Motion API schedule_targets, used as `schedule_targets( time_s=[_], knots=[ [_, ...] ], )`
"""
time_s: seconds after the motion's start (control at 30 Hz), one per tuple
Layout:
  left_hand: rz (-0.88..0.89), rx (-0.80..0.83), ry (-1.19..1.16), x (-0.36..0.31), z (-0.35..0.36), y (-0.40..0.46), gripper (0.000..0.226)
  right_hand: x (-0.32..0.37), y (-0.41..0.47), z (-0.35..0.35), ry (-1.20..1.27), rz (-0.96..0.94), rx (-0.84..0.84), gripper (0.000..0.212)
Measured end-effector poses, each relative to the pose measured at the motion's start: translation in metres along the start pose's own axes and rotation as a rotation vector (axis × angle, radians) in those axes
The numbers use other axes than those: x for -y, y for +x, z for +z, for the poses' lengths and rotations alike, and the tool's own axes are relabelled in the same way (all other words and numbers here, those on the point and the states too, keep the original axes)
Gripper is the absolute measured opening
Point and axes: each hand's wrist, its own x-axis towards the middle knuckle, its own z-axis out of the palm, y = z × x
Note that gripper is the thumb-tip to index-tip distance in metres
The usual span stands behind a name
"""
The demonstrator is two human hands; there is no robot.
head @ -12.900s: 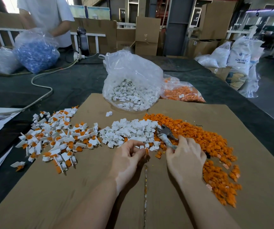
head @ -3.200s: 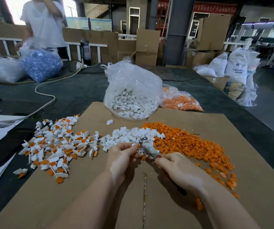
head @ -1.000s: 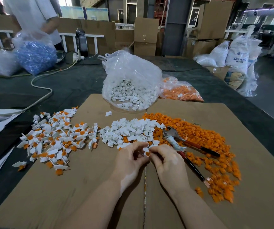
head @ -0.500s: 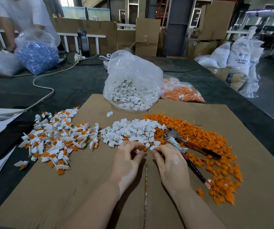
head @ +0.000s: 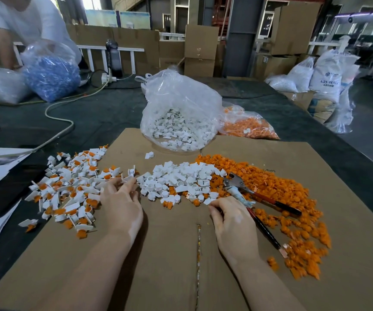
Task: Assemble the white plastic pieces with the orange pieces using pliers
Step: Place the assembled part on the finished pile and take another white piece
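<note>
Pliers with red-black handles (head: 257, 198) lie on orange plastic pieces (head: 282, 187) at the right hand's (head: 232, 223) two o'clock; its fingers curl, contents unclear. Left hand (head: 120, 205) spread, touching white plastic pieces (head: 181, 176). Bare brown cardboard sheet (head: 169, 265) lies nearer.

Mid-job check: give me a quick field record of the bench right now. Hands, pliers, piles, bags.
left hand: fingertips at the seam between the assembled pile and the white pile, touching a white piece; grip unclear
right hand: fingers curled at the near edge of the white pile, apparently pinching a small piece
pliers: lying on the orange pile, handles apart, not held
cardboard sheet: under all three piles
bag of white pieces: behind the piles
bag of orange pieces: to its right
</note>
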Motion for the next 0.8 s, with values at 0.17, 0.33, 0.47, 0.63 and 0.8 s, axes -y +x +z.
schedule_targets(
  time_s=[0.17,0.33,0.47,0.63,0.8],
  knots=[
    [0.325,-0.015,0.042,-0.001,0.006,-0.01,0.024,0.0,0.0,0.001,-0.024,-0.008,-0.003,0.006],
    [0.5,0.219,0.179,-0.005,0.009,-0.012,0.022,0.001,0.0,0.001,-0.014,-0.041,0.013,0.007],
    [0.467,0.289,0.071,-0.011,0.011,-0.015,0.022,0.004,0.0,-0.001,0.032,-0.095,0.034,0.014],
    [0.47,0.442,-0.21,-0.03,0.018,-0.033,0.016,0.006,-0.001,-0.005,0.113,-0.183,0.108,0.026],
    [0.447,0.437,-0.294,-0.034,0.024,-0.037,0.016,0.002,-0.001,-0.004,0.12,-0.085,0.088,0.004]
  ],
)
